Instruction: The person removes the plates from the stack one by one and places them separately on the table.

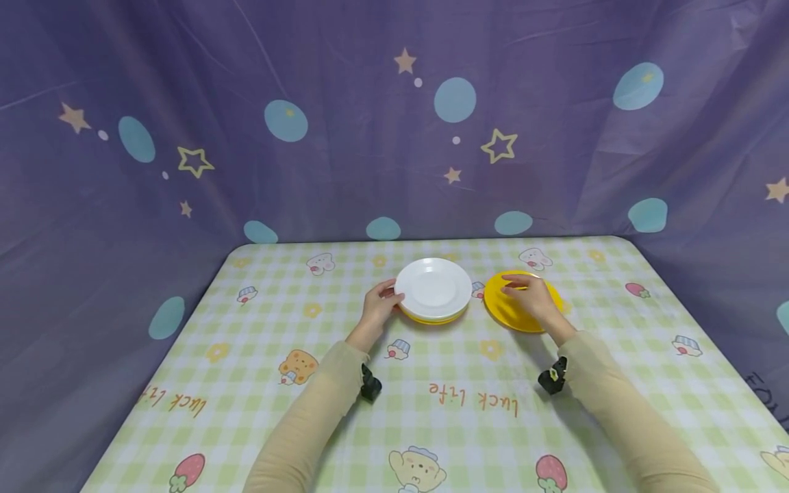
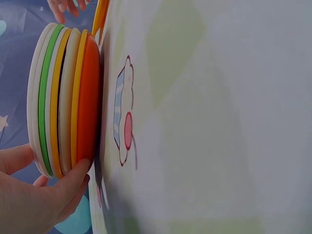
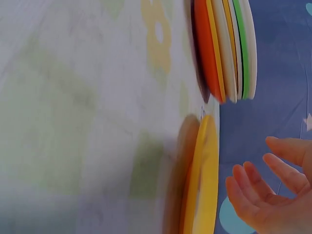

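A stack of plates [image 2: 53, 107] stands near the middle of the table. Its top is a white plate [image 1: 433, 289]; below come green, yellow and cream rims, with an orange plate [image 2: 90, 102] at the bottom. My left hand [image 1: 377, 305] grips the stack's left edge, thumb at the upper rim and fingers lower down the side. To the right lies a yellow plate [image 1: 510, 316], with an orange edge showing beneath it in the right wrist view. Above this plate hovers my right hand [image 3: 273, 190], apart from it, with loosely bent fingers and nothing held.
A green-and-white checked tablecloth [image 1: 265, 424] with cartoon prints covers the table. Behind and beside the table hangs a purple curtain [image 1: 345, 185] with stars and blue ovals. Dark wrist devices [image 1: 553, 376] sit at both sleeves.
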`<control>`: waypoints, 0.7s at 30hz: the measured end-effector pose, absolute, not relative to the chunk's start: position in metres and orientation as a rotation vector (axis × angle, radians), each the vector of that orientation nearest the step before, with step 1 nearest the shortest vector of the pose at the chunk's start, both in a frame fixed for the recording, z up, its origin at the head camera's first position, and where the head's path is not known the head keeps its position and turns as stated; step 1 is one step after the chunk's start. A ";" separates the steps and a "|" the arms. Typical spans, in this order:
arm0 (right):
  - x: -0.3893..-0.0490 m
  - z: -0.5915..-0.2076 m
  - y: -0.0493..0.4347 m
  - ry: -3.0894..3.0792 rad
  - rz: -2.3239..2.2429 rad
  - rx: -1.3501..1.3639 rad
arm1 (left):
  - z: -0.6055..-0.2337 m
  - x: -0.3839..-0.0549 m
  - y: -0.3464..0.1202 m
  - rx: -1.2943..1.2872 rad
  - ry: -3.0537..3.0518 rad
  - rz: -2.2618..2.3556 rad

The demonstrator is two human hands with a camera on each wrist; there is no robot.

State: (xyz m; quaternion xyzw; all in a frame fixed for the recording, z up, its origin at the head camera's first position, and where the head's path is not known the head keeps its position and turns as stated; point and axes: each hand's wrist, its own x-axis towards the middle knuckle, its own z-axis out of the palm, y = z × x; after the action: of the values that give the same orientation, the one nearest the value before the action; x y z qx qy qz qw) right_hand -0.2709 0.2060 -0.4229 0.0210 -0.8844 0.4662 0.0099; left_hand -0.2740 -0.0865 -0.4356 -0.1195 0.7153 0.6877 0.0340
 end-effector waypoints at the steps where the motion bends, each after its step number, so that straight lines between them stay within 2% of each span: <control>1: -0.271 -0.423 0.204 -2.768 1.469 0.066 | -0.436 -0.274 -0.086 -0.367 2.198 2.117; 21: -0.271 -0.420 0.162 -2.719 1.666 0.097 | -0.435 -0.273 -0.086 -0.396 2.197 2.115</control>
State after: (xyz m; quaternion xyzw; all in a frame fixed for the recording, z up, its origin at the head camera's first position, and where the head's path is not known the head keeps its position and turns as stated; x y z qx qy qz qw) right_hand -0.2713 0.1620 -0.4199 0.0305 -0.8520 0.5221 -0.0244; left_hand -0.2727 -0.0864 -0.4348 -0.1286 0.7141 0.6873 0.0332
